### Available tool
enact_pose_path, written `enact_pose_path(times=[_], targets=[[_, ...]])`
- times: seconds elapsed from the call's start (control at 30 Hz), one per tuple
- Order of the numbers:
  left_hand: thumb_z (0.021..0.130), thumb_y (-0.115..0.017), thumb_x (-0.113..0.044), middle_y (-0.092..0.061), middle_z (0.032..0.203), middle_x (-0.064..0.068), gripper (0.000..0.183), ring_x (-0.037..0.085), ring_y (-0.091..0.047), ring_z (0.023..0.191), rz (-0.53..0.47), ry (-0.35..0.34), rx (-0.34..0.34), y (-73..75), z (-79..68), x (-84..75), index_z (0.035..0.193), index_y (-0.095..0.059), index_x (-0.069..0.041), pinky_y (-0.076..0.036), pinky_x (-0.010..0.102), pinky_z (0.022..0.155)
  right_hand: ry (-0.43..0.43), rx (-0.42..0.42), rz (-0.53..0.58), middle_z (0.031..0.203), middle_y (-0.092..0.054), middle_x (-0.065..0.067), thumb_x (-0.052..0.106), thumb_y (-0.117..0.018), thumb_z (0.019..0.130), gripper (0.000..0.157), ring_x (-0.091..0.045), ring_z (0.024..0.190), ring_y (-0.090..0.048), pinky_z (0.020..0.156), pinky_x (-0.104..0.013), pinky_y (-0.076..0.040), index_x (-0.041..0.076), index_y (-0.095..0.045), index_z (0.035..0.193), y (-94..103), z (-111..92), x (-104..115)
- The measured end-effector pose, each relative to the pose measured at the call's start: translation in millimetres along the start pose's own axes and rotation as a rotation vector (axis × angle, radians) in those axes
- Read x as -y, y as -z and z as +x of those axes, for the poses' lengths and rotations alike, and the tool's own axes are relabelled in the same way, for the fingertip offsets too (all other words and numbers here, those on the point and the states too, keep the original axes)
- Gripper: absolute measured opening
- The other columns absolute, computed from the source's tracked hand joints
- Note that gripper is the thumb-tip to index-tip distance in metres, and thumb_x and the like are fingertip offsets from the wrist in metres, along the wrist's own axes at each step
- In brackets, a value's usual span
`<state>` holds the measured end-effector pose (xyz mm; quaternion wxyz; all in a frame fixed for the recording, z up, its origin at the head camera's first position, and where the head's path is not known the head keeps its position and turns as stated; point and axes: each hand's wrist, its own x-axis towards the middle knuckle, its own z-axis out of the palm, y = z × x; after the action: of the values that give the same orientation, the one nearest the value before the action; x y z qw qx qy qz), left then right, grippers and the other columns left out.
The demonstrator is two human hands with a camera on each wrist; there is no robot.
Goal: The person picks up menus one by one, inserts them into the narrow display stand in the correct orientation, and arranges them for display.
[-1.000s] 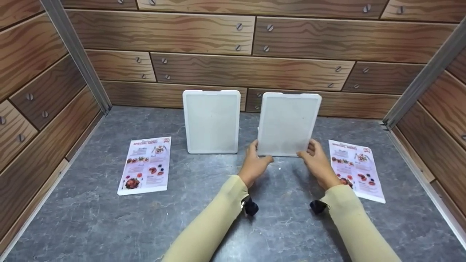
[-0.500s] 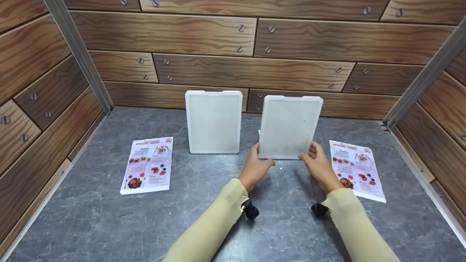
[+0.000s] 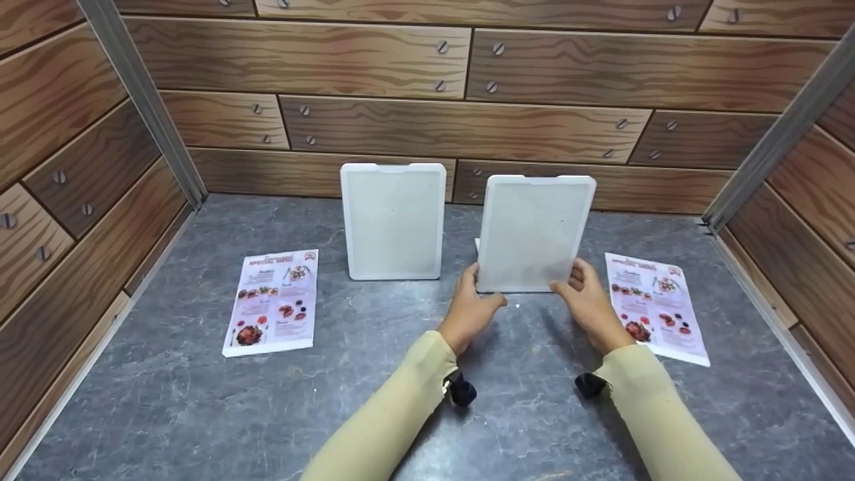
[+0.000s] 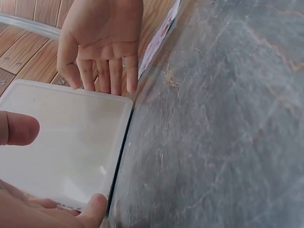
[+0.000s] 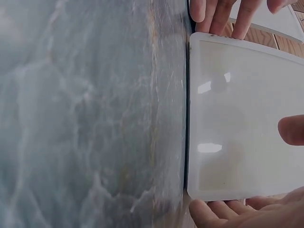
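Two white-framed display stands are upright on the grey table. Against the side edges of the right display stand (image 3: pixel 534 234) rest the fingers of both hands, low down near its base. In the head view my left hand (image 3: pixel 469 307) is at its left edge, thumb pointing inward in front. My right hand (image 3: pixel 584 300) is at the opposite edge, its thumb near the bottom corner. Both wrist views show fairly straight fingers along the edges, with each thumb out over the blank panel. Untouched, the left display stand (image 3: pixel 394 224) stands beside it. Its twin's back is hidden.
A printed menu sheet (image 3: pixel 274 300) lies flat on the table at the left, and a second menu sheet (image 3: pixel 661 307) lies at the right, partly behind the right wrist. Wood-patterned walls (image 3: pixel 374 63) enclose the grey table (image 3: pixel 200 414) at the back and sides.
The right display stand has shifted slightly toward me and to the right, with both hands moving along at its edges. The left display stand and both menu sheets stay in place.
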<state>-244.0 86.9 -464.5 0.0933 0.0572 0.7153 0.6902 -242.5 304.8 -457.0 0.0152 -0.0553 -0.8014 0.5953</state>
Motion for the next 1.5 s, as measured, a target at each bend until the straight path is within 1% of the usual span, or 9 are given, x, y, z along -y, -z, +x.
enact_pose_path(times=[0.2,0.4,0.6,0.7,0.83,0.97,1.17,1.33,1.5], targets=[[0.086,-0.068,-0.014,-0.033,0.16,0.017,0.088,0.033,-0.034,0.147,-0.005,0.014,0.024,7.1,0.0,0.9,0.161,-0.024,-0.003,-0.032,0.05,0.119,0.0,-0.072,-0.025,0.16,-0.027,-0.032,0.008,-0.055,0.101,0.075,-0.043,0.15,-0.029,0.123,-0.048,-0.027,-0.007,-0.012,0.16,-8.2,-2,2],[0.086,-0.069,-0.012,-0.035,0.162,0.018,0.082,0.035,-0.034,0.149,0.075,-0.021,0.037,26.5,-1.6,-3.2,0.159,-0.032,-0.002,-0.031,0.046,0.121,0.206,-0.321,-0.019,0.144,-0.042,-0.031,-0.001,-0.055,0.091,0.061,-0.041,0.133,-0.043,0.114,-0.048,-0.035,-0.012,-0.034,0.147,-36.6,-9,15],[0.09,-0.065,-0.008,-0.054,0.147,0.016,0.061,0.034,-0.05,0.137,0.204,-0.176,0.014,72.4,-7.9,-17.7,0.148,-0.049,-0.002,-0.04,0.045,0.115,0.354,-0.274,-0.005,0.12,-0.062,-0.025,-0.008,-0.057,0.092,0.036,-0.027,0.107,-0.059,0.09,-0.022,-0.046,-0.01,-0.057,0.127,-69.6,-14,24],[0.091,-0.063,-0.002,-0.062,0.135,0.016,0.049,0.031,-0.057,0.127,0.186,-0.278,-0.109,100.2,-10.7,-26.2,0.139,-0.056,0.0,-0.045,0.043,0.11,0.377,-0.136,-0.025,0.113,-0.068,-0.021,-0.008,-0.06,0.095,0.023,-0.022,0.102,-0.063,0.088,-0.019,-0.049,-0.007,-0.065,0.117,-87.6,-20,27],[0.084,-0.059,0.007,-0.06,0.128,0.021,0.048,0.032,-0.056,0.122,0.096,-0.436,-0.433,138.1,-11.6,-34.2,0.132,-0.057,0.005,-0.045,0.045,0.107,0.324,0.084,-0.008,0.123,-0.066,-0.025,-0.006,-0.062,0.096,0.028,-0.032,0.117,-0.064,0.101,-0.031,-0.052,-0.008,-0.063,0.123,-112.5,-23,34],[0.08,-0.061,0.004,-0.048,0.14,0.025,0.065,0.036,-0.045,0.134,0.088,-0.398,-0.639,168.1,-9.8,-32.0,0.143,-0.046,0.004,-0.037,0.047,0.114,0.225,0.198,0.014,0.146,-0.049,-0.031,-0.002,-0.061,0.097,0.05,-0.043,0.138,-0.048,0.116,-0.046,-0.04,-0.01,-0.045,0.144,-131.9,-17,41],[0.085,-0.061,-0.005,-0.025,0.161,0.031,0.084,0.042,-0.024,0.153,0.093,-0.145,-0.489,188.9,-8.0,-19.6,0.158,-0.023,0.005,-0.023,0.046,0.125,0.051,0.275,-0.035,0.167,-0.021,-0.025,0.015,-0.063,0.097,0.082,-0.042,0.153,-0.027,0.123,-0.05,-0.027,0.0,-0.016,0.163,-148.8,-2,50],[0.086,-0.061,-0.006,-0.027,0.162,0.032,0.082,0.046,-0.026,0.151,0.151,-0.109,-0.344,192.5,-7.8,-11.7,0.157,-0.025,0.009,-0.026,0.052,0.123,-0.033,0.302,-0.029,0.171,-0.014,-0.019,0.023,-0.063,0.097,0.089,-0.038,0.156,-0.02,0.123,-0.055,-0.025,0.009,-0.008,0.166,-154.8,10,51],[0.088,-0.062,-0.005,-0.038,0.155,0.033,0.077,0.046,-0.037,0.146,0.153,-0.092,-0.331,194.8,-8.7,-10.2,0.156,-0.03,0.007,-0.035,0.053,0.118,-0.046,0.33,0.013,0.171,-0.014,-0.017,0.025,-0.064,0.096,0.09,-0.034,0.157,-0.017,0.122,-0.058,-0.023,0.013,-0.011,0.167,-159.1,16,51]])
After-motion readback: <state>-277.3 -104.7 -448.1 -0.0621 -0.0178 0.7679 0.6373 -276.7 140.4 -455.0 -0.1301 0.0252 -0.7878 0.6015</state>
